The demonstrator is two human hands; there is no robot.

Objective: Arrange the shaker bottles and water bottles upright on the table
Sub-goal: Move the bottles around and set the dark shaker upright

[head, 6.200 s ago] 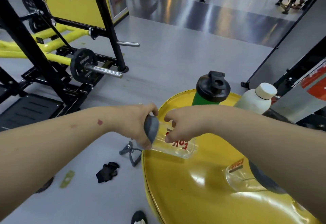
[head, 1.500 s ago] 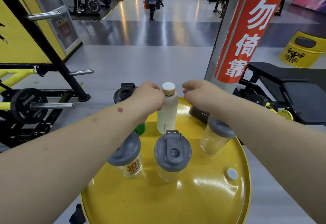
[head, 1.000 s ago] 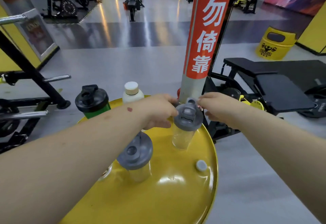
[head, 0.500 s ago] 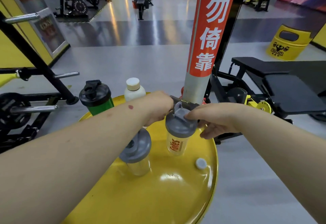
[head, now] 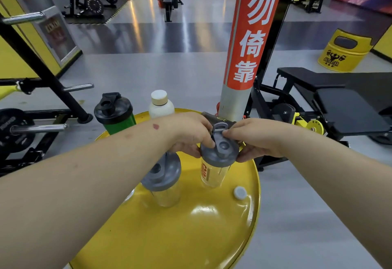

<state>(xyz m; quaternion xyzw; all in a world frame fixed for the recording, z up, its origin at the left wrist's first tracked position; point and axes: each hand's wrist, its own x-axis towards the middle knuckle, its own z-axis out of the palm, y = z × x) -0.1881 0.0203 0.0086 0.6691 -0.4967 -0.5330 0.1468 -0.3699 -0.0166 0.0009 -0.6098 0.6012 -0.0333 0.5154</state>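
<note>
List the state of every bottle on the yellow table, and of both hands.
Green shaker: upright, lid shut.
White bottle: upright, capped.
Near clear shaker: upright, lidded.
Far clear shaker: upright, held at the lid.
Left hand: gripping that lid.
Right hand: gripping that lid.

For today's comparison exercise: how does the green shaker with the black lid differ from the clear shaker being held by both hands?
The green shaker is opaque with a black lid; the clear shaker is see-through with a grey lid and orange lettering. The green shaker stands untouched at the table's far left edge; the left hand and right hand grip the clear shaker's lid. Both stand upright.
</note>
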